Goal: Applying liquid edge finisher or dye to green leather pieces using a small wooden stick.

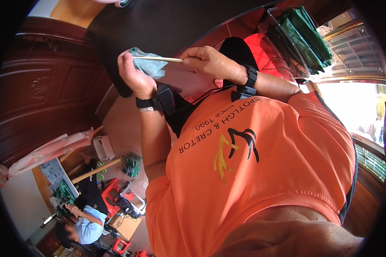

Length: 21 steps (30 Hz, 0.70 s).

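My left hand, palm partly turned up, is closed on a small grey-green piece of cloth. A thin, pale stick runs level across the upper part of this cloth. The stick's right end is pinched between the thumb and fingers of my right hand. Its left end reaches the cloth beside my left fingers; whether it lies inside a fold or on top I cannot tell. Both hands are raised in front of my body, near the edge of a dark table.
At the right, a clear plastic bin holds folded green cloths. A red stool seat is beside my right hand. Dark carved wood panels line the left. Lower left, another person handles green cloth near a cardboard box.
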Each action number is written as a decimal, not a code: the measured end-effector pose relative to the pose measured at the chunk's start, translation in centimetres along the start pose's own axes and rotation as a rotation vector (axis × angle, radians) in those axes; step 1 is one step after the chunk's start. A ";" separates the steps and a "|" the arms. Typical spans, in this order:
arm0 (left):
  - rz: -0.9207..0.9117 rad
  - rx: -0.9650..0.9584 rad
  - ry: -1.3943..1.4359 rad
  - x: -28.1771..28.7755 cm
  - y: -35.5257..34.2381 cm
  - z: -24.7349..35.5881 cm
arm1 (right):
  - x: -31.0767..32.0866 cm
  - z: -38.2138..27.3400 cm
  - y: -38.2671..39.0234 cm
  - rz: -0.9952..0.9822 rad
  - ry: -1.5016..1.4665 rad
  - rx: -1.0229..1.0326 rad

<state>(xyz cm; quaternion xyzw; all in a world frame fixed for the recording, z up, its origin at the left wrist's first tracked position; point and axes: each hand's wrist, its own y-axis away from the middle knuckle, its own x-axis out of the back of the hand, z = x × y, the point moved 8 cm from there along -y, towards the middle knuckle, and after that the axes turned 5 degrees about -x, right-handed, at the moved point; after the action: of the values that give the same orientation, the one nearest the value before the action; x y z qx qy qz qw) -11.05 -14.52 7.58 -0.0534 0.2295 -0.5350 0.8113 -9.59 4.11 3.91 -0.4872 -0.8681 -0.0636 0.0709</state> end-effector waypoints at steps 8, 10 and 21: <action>-0.242 0.015 -0.162 -1.7 0.3 0.5 | -0.9 0.7 -0.1 -0.041 -0.102 -0.042; -0.253 -0.022 -0.184 -2.2 0.3 0.4 | -1.2 0.6 -0.2 -0.042 -0.189 0.003; 0.010 -0.038 0.082 -0.4 0.8 -0.5 | -1.4 0.1 -0.3 -0.061 -0.238 -0.032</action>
<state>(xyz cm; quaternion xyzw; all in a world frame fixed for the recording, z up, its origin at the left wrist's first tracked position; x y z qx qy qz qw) -10.71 -13.71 6.97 -0.0456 0.2731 -0.5282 0.8027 -9.16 2.82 3.55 -0.4655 -0.8838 -0.0213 -0.0424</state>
